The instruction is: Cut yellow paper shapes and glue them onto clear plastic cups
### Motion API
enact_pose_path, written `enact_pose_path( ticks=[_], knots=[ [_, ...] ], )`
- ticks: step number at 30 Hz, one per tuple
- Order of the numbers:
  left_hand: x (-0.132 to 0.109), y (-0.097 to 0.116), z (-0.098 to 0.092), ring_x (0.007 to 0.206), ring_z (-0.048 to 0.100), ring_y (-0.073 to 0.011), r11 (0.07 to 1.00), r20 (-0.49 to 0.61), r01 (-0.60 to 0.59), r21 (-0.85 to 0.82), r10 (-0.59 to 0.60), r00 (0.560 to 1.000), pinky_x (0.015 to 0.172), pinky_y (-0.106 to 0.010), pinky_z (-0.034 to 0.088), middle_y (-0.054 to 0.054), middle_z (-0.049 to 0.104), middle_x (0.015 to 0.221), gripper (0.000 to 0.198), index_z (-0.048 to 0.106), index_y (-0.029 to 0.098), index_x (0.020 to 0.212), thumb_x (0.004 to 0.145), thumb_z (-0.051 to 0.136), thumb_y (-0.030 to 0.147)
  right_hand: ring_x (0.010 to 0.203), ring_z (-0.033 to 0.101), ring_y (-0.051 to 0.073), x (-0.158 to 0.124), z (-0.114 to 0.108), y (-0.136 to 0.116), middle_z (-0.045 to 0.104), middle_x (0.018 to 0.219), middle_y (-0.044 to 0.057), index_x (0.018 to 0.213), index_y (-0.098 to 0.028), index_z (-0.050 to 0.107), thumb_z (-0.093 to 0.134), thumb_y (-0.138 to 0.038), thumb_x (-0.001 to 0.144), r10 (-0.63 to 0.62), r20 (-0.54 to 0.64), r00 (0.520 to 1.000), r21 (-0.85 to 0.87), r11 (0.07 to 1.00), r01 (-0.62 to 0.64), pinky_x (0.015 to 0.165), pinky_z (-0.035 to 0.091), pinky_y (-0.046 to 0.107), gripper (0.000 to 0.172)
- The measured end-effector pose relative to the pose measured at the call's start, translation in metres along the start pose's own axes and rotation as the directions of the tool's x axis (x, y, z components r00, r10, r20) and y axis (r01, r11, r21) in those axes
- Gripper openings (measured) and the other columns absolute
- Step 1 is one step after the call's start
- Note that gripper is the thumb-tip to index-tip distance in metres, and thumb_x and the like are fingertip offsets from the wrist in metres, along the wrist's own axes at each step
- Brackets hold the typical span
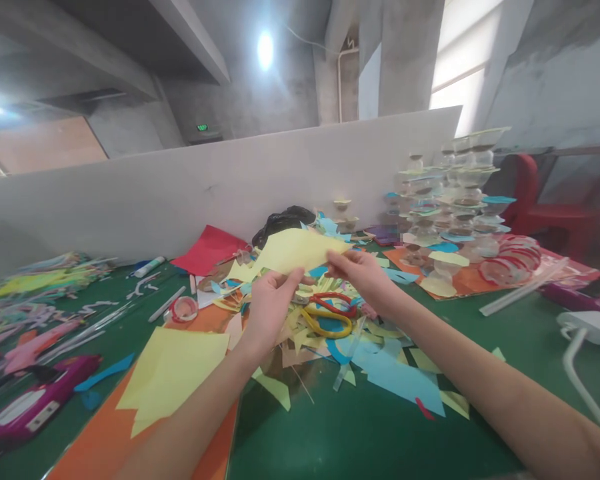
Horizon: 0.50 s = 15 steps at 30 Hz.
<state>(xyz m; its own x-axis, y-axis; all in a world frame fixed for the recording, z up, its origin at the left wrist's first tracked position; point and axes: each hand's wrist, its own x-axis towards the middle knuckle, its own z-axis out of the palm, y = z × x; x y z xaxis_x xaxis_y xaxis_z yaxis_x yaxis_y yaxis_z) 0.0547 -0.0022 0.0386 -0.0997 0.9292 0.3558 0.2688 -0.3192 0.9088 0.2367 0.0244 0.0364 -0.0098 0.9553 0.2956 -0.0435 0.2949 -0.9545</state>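
A sheet of pale yellow paper (pixel 300 251) is held up between my two hands, above a heap of scraps. My left hand (pixel 273 297) pinches its lower edge between thumb and fingers. At the sheet's right corner, my right hand (pixel 357 270) grips it with closed fingertips. Just below my hands lie scissors with red and yellow handles (pixel 330 323), resting on yellow and blue paper cuttings (pixel 400 380). More yellow sheets (pixel 175 370) lie on an orange board (pixel 190 447) beside my left forearm.
Stacked clear plastic cups with paper pieces (pixel 445 200) stand at the right, near a red-edged roll (pixel 513 260). A white plug with cable (pixel 590 327) lies at the right edge. Left are a purple device (pixel 40 397), a tape roll (pixel 184 309) and paper strips (pixel 55 280). A white partition (pixel 155 193) runs behind.
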Motion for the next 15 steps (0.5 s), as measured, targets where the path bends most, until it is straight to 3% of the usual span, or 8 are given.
enact_pose_path(
  ticks=[4,8,12,15],
  knots=[
    [0.010,-0.010,-0.011,0.059,0.049,-0.0130,0.999,-0.066,-0.035,0.031,0.037,0.997,0.059,-0.026,0.035,0.002,0.057,0.058,0.036,0.071,0.018,0.066,0.079,0.067,0.051,0.071,0.058,0.015,0.011,-0.022,-0.002,0.059,0.075,0.002,0.075,-0.020,0.062,0.060,-0.072,0.074,-0.069,-0.111,0.991,0.038,0.997,0.074,0.079,0.053,0.033,0.052],
    [0.019,-0.016,-0.019,0.053,0.040,-0.0114,0.997,-0.120,-0.066,0.050,0.072,0.990,0.055,-0.025,0.032,0.004,0.048,0.054,0.034,0.070,0.017,0.067,0.081,0.066,0.048,0.082,0.059,0.018,0.015,-0.035,-0.001,0.061,0.089,0.006,0.090,-0.020,0.066,0.051,-0.071,0.082,-0.105,-0.176,0.979,-0.058,0.994,0.096,0.081,0.052,0.035,0.053],
    [0.018,-0.012,-0.020,0.062,0.050,-0.0136,0.992,-0.025,-0.105,0.068,0.107,0.994,0.060,-0.025,0.037,0.001,0.062,0.067,0.027,0.070,0.018,0.076,0.077,0.070,0.045,0.108,0.057,0.025,0.005,-0.021,-0.002,0.063,0.116,0.007,0.115,-0.024,0.065,0.058,-0.059,0.084,-0.136,-0.055,0.989,-0.211,0.970,0.122,0.091,0.047,0.038,0.047],
    [0.014,-0.006,-0.020,0.078,0.056,-0.0164,0.962,0.106,-0.232,0.144,0.219,0.970,0.071,-0.026,0.041,-0.002,0.068,0.089,0.026,0.072,0.020,0.096,0.079,0.070,0.040,0.113,0.053,0.027,-0.005,-0.010,-0.007,0.065,0.113,0.004,0.101,-0.026,0.071,0.068,-0.050,0.079,-0.152,0.111,0.982,-0.298,0.938,0.179,0.097,0.041,0.041,0.032]
  ],
)
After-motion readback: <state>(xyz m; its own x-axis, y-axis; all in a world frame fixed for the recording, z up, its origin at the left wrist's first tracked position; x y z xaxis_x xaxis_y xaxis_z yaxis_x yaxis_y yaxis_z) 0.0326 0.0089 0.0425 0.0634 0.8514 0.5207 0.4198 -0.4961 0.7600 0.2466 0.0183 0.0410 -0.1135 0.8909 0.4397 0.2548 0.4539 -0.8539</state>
